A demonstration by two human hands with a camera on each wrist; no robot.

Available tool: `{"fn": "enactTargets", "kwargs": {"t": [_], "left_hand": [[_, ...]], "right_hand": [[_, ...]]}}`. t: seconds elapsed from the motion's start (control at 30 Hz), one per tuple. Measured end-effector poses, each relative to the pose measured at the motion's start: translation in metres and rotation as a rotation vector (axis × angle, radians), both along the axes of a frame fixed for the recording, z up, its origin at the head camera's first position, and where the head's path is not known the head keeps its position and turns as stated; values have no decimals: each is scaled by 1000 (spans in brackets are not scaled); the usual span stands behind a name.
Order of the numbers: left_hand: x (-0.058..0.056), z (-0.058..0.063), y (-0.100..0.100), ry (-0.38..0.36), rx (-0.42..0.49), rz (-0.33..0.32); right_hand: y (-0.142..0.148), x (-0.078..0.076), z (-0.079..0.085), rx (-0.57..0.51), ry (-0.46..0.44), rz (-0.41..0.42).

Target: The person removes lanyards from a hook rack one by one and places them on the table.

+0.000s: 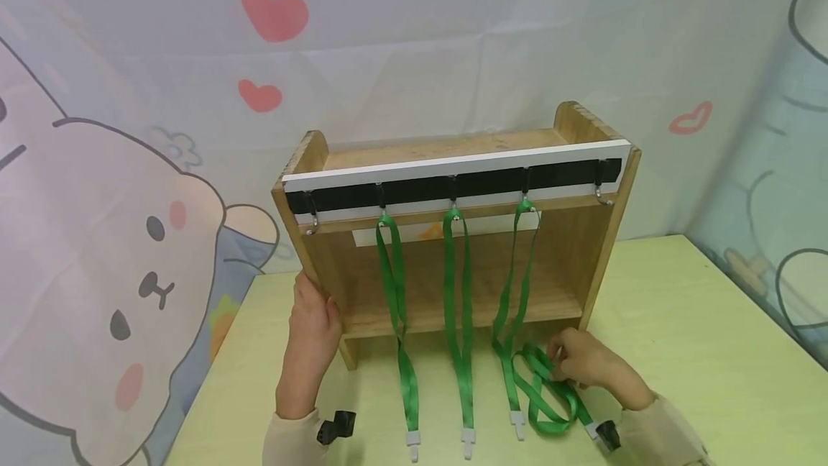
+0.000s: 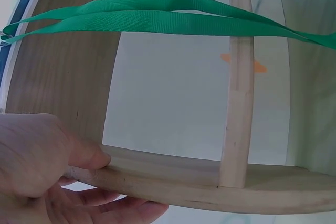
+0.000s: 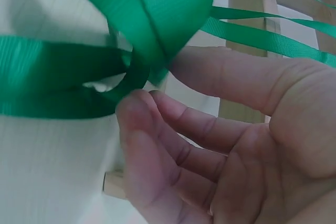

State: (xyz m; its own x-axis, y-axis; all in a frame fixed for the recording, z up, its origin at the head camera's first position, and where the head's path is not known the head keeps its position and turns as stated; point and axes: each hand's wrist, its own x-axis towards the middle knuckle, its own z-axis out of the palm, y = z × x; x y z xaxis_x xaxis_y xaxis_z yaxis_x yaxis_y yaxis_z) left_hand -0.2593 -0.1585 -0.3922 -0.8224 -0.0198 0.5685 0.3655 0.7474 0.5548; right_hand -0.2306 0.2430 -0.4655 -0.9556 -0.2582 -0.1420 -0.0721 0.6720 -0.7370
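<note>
A wooden shelf (image 1: 446, 326) stands on the table, a row of hooks along its front. My left hand (image 1: 313, 322) grips the shelf's left side panel; in the left wrist view the thumb lies on one face of the wooden panel (image 2: 173, 190) and the fingers on the other. Three green lanyards hang from the middle hooks, one of them the centre lanyard (image 1: 458, 308). By the shelf's lower right corner, my right hand (image 1: 585, 362) pinches a loose green lanyard (image 3: 157, 19) between thumb and fingers. Much of that lanyard lies looped on the table, its clip partly behind the wrist camera.
The leftmost hook (image 1: 313, 225) and the rightmost hook (image 1: 603, 196) hold nothing. White clips, such as the left clip (image 1: 413, 444), dangle at the hanging lanyards' lower ends. A printed cloth (image 1: 414, 42) covers the wall behind the pale yellow-green table (image 1: 698, 336).
</note>
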Motion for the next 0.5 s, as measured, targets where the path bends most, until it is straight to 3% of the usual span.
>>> {"fn": "enactTargets", "kwargs": {"t": [0.13, 0.5], "left_hand": [[0, 1, -1, -14, -1, 3], [1, 0, -2, -14, 4, -22]], "right_hand": [[2, -1, 0, 29, 53, 14], [3, 1, 6, 46, 76, 22]]}}
